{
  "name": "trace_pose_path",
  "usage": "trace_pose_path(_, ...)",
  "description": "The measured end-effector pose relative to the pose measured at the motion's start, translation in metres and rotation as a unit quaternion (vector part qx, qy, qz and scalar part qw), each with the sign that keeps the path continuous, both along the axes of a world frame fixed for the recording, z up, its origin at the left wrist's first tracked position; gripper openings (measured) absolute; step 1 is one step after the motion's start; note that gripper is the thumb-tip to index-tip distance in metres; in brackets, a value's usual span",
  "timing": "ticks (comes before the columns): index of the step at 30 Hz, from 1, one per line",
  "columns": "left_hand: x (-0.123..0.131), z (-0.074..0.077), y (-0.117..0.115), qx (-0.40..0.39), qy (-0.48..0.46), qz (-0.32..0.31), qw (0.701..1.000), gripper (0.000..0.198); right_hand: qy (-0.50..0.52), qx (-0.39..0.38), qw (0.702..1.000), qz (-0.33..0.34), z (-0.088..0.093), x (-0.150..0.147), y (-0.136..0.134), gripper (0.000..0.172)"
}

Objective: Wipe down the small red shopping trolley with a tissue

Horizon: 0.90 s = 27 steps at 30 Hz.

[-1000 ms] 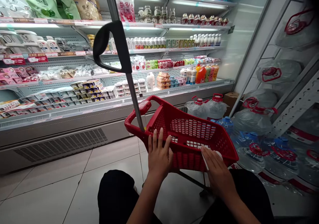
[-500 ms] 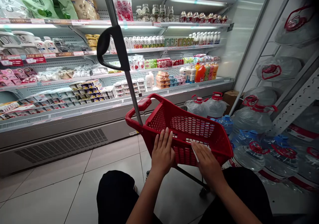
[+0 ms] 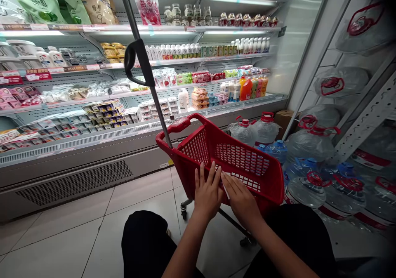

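Observation:
A red plastic shopping cart basket [image 3: 269, 179] stands before my knees, its perforated walls and floor showing. My left hand [image 3: 208, 195] lies palm down against its near side, fingers spread over the rim. Close beside it, my right hand [image 3: 243, 199] rests flat on the same side with fingers together. A thin white cloth [image 3: 227, 192] shows as a strip along that hand's edge, pressed between palm and basket; most of it is hidden. From the cart's left end rises a grey metal pole [image 3: 162, 115] with a black looped grip [image 3: 144, 63].
Behind the cart runs a refrigerated display case [image 3: 148, 154] with dairy goods and drinks on its shelves. Large water bottles [image 3: 306, 187] crowd the right side, some beside a white metal rack [image 3: 368, 113]. Tiled floor [image 3: 142, 203] lies to the left. A caster [image 3: 183, 211] shows below the cart.
My right hand, with the white cloth, has slid left along the basket's side towards my left hand. My left hand has shifted slightly right, its fingers wider apart. The cart has turned a little.

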State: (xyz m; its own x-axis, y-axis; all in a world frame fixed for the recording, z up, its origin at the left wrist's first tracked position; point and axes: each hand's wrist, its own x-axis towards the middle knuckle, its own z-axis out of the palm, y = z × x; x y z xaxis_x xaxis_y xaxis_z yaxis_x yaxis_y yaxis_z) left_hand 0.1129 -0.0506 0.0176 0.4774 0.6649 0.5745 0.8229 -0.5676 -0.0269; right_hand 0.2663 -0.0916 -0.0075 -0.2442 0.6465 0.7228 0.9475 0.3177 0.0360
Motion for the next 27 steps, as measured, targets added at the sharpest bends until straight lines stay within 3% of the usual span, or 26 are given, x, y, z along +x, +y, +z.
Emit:
trace_pose_path(6,-0.012,0.006,0.022,-0.017,-0.017,0.02,1.0,0.068,-0.021,-0.03,0.999,-0.015,-0.007,0.036,-0.042,0.085)
trace_pose_path(11,0.001,0.001,0.022,-0.022,-0.023,0.035,0.999,0.066,-0.02,-0.039,0.998,-0.033,-0.023,0.044,-0.077,0.084)
trace_pose_path(16,0.015,-0.012,0.003,-0.041,0.027,-0.031,0.998,0.058,-0.003,-0.046,0.999,-0.003,-0.024,0.019,-0.068,0.088)
trace_pose_path(20,0.006,-0.01,0.004,-0.074,0.023,-0.021,0.997,0.054,-0.004,-0.05,0.998,0.042,-0.023,0.008,-0.061,0.092)
trace_pose_path(23,-0.006,-0.005,0.01,-0.09,0.0,0.006,0.996,0.057,-0.027,-0.048,0.995,0.084,-0.027,0.018,-0.063,0.091)
trace_pose_path(27,-0.018,-0.007,0.012,-0.089,-0.03,0.034,0.995,0.076,-0.044,-0.048,0.993,0.102,-0.033,0.058,-0.059,0.093)
